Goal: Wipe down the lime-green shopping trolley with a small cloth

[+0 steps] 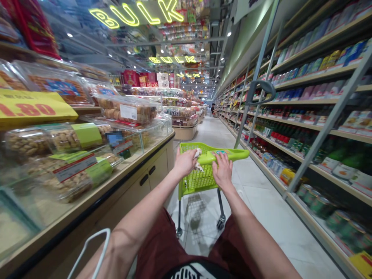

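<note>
A small lime-green shopping cart point(200, 179) with a perforated plastic basket stands in front of me on dark legs with casters. My left hand point(186, 162) is closed at the left end of its handle point(238, 155). A crumpled whitish thing point(199, 166), perhaps tissue or cloth, shows by the left fingers; whether it is held or pinned there I cannot tell. My right hand point(223, 169) grips the middle of the handle, its fingers laid over the top beside a coloured sticker. The inside of the basket is mostly hidden by the hands and handle.
On the left runs a glass-edged counter point(157, 145) with clear boxes of nuts point(72, 174) and a yellow price sign point(31, 106). Tall shelves point(316, 102) of drinks line the right, with a metal post point(247, 112) at their edge. A person point(213, 110) is far down the tiled aisle point(209, 128).
</note>
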Demonstrator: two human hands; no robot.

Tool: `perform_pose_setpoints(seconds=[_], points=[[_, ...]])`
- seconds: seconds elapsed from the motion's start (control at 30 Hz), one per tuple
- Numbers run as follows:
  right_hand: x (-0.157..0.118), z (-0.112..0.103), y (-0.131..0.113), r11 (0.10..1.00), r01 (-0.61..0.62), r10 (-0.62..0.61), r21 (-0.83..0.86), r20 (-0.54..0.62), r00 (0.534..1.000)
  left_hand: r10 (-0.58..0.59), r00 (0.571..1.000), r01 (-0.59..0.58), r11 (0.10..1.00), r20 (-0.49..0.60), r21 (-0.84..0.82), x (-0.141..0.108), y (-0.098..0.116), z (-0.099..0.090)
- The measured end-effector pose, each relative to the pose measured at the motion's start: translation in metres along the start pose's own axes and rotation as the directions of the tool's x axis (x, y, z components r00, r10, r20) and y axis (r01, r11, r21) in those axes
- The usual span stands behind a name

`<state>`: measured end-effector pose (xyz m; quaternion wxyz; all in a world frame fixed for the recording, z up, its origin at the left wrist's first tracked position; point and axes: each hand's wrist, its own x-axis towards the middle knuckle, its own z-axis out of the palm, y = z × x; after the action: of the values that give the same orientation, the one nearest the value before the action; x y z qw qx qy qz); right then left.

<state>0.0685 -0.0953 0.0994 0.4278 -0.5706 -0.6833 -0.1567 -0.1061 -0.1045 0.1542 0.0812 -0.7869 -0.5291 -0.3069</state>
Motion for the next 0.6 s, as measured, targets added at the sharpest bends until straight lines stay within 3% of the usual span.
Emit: perform_pose_setpoints(seconds=[0.1,0.2,0.4,0.6], points=[[0.001,0.002,0.005,1.0,-0.019,0.019,0.004,-0.005,1.0,-0.109,0.994,0.11,0.989,0.02,-0.099,0.002,-0.015,0.0],[0.003,0.004,0.01,1.0,0.012,-0.012,0.024,-0.014,1.0,-0.101,0.995,0.102,0.986,0.016,-0.133,0.003,-0.018,0.001],[0.009,0.007,0.033,0.998,0.019,-0.016,0.067,-0.039,0.999,-0.024,1.0,0.024,0.987,0.0,-0.159,0.0,0.004,0.007],[0.021,0.001,0.053,0.991,-0.119,0.122,0.062,-0.041,0.992,0.075,0.997,-0.074,0.987,-0.001,-0.142,-0.006,0.034,0.016]])
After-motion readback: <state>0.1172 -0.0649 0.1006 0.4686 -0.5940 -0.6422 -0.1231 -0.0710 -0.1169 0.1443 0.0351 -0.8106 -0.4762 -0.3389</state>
